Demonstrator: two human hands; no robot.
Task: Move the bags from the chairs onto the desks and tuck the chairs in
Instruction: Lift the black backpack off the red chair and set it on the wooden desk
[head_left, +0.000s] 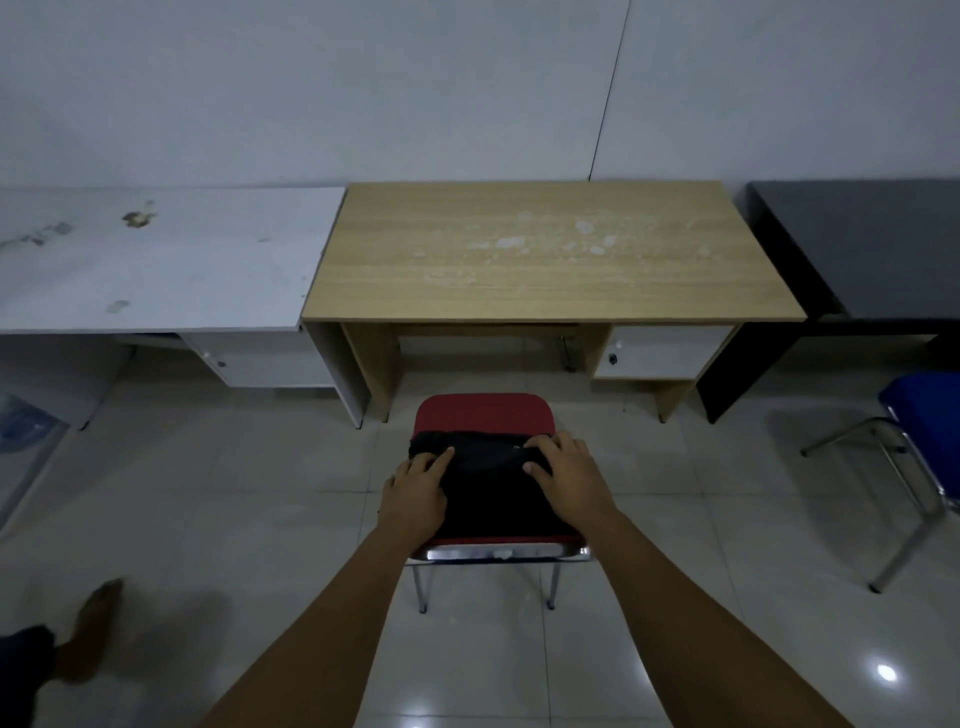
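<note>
Two bare forearms reach in from the near edge toward a red chair (483, 415) that stands on the tiled floor, pulled well out from the wooden desk (550, 260) beyond it. A black bag (488, 483) lies on the chair seat, covering most of it, with red showing at the far side. The left hand (415, 493) rests on the bag's left side, fingers spread and pointing forward; the right hand (569, 473) sits on its right side near the far edge, fingers curled down over the fabric. Each grip is only partly closed: both hands press on the bag, but I cannot tell whether either has truly taken hold of it. The step in hand looks like the pickup of this bag, with nothing lifted yet. The next move calls for closing both hands firmly on the soft fabric, raising the bag clear of the seat, and carrying it forward to the wooden surface, which lies bare apart from pale marks. After that the chair has to be pushed straight ahead into the gap under the desk, between its left leg panel and the drawer unit on the right. A white desk (156, 260) stands to the left, a dark desk (872, 249) to the right, and a blue chair (924, 415) near the right edge.
</note>
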